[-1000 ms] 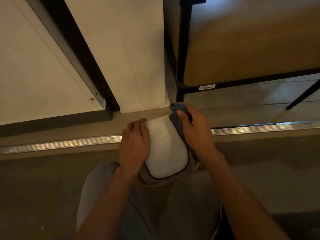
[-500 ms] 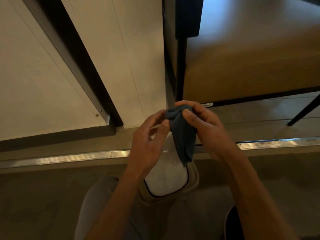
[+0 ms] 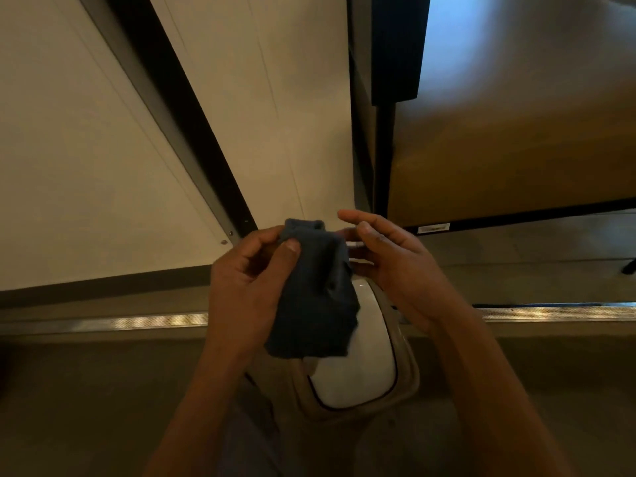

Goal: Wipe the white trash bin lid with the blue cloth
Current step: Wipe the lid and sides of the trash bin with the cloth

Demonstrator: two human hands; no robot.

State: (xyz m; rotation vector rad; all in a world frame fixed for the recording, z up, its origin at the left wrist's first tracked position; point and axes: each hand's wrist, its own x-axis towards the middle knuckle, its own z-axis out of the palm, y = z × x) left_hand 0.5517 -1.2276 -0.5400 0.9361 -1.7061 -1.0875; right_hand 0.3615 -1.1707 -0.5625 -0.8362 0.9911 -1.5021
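The dark blue folded cloth (image 3: 315, 297) hangs in the air above the glossy white domed plastic trash bin lid (image 3: 361, 366), covering the lid's far-left portion from the head view; contact between cloth and lid cannot be determined. The left hand (image 3: 247, 287) pinches the cloth near its upper edge, thumb on the near face and curled fingers behind it. The right hand (image 3: 395, 266) sits just beside the cloth's right edge with its fingers loosely extended; the index finger and thumb are raised clear of the fabric, and the lower fingers pass behind the cloth (whether they touch it is hidden). The grip of the right hand is therefore wide, holding nothing that can be seen.

The lid sits on a beige bin body (image 3: 406, 383), which stands on the grey-brown floor (image 3: 86, 390) on the near side of a ribbed metal threshold strip (image 3: 103, 323). Beyond the strip stand cream-white wall panels (image 3: 69, 166) separated by a dark diagonal frame (image 3: 192, 142). At the far right, a tan wooden furniture panel in a black metal frame (image 3: 516, 149) stands on the floor
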